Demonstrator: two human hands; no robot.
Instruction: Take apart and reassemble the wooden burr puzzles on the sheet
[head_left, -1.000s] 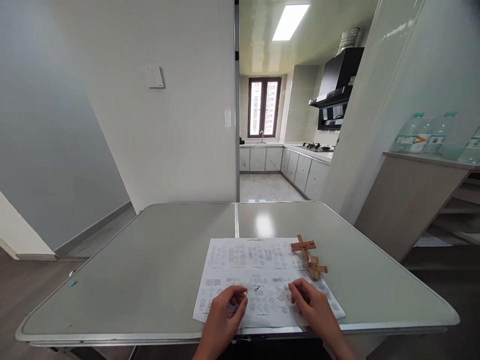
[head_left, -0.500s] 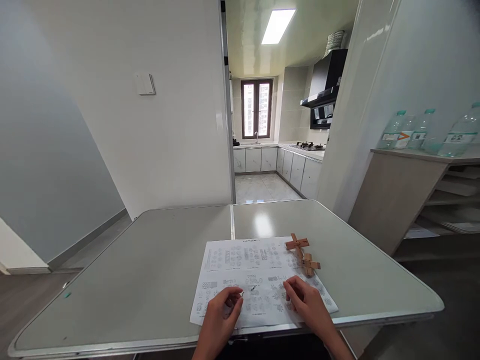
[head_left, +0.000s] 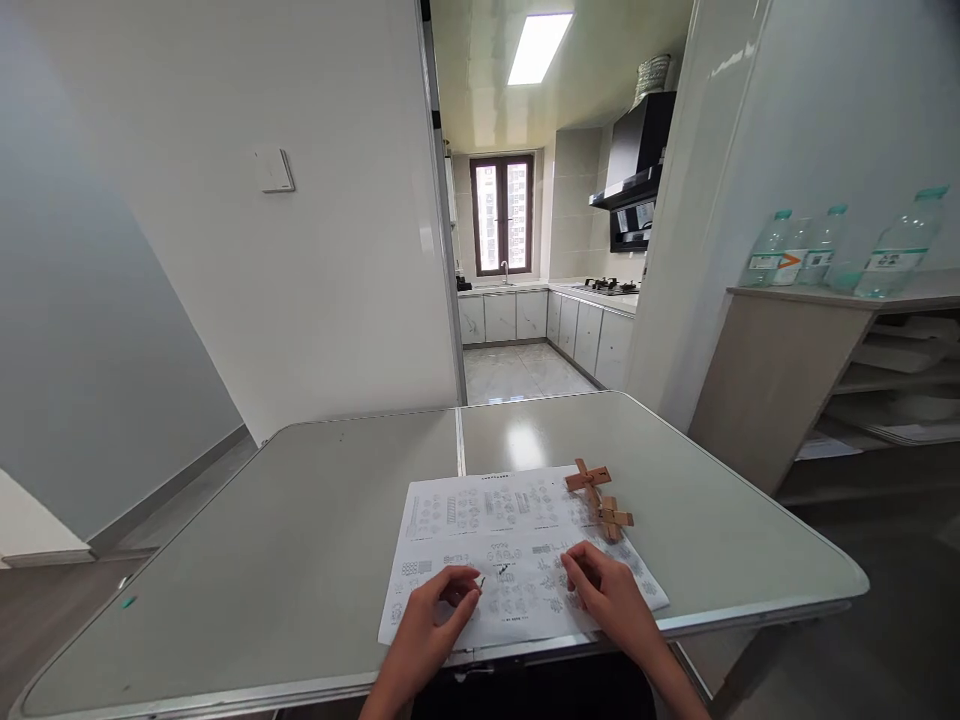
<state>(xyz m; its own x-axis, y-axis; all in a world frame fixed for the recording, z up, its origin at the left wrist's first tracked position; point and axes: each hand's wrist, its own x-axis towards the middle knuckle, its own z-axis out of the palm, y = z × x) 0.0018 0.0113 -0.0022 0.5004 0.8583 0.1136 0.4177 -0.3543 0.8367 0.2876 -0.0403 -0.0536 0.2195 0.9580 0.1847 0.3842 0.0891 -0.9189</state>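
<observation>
A printed sheet of paper (head_left: 517,610) with rows of small line drawings lies at the table's front edge, under both hands. My left hand (head_left: 433,612) is over its left part, thumb and forefinger curled toward each other. A tiny dark sliver (head_left: 482,583) shows at those fingertips; whether it is held I cannot tell. Over the right part is my right hand (head_left: 609,592), fingers pinched together, their contents hidden. Between the hands a small dark mark or piece (head_left: 504,570) shows on the sheet. Two brown cross-shaped wooden pieces, one farther (head_left: 589,478) and one nearer (head_left: 613,517), lie at the sheet's right edge.
The grey-green table (head_left: 285,540) has a metal rim and a centre seam. A small green bit (head_left: 127,602) lies near its left edge. To the right, several plastic bottles (head_left: 896,250) stand on a wooden shelf unit (head_left: 787,360). A doorway opens onto a kitchen behind.
The camera view has shifted slightly, moving the scene a little left and up. Both hands keep nearly the same pose and place over the sheet.
</observation>
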